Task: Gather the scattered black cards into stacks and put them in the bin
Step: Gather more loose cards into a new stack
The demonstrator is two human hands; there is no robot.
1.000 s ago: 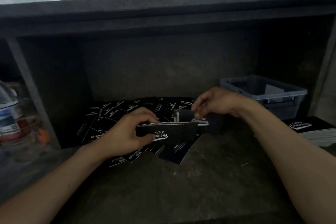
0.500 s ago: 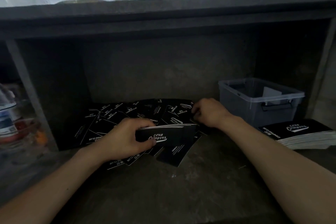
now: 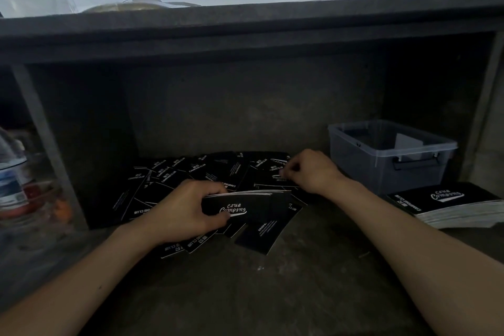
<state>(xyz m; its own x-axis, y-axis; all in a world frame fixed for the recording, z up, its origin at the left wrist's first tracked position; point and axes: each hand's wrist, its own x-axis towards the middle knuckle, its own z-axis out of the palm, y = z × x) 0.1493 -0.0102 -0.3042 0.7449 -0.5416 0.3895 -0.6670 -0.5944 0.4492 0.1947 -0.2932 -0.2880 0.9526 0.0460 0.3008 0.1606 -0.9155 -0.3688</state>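
Card stack (image 3: 253,206) gripped by left fingers (image 3: 210,189); right fingers (image 3: 293,169) pinch loose card (image 3: 274,178) near bin (image 3: 381,172).

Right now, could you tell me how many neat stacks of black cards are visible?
2: a held stack in the left hand, a resting stack beside the clear plastic bin; more may hide inside.

The scattered cards (image 3: 188,180) are spread mid-frame on the shelf (image 3: 272,294); one stack (image 3: 253,206) is held over their front by the left hand (image 3: 185,213); the bin (image 3: 392,163) is set at right; a second stack (image 3: 450,204) is laid before it.
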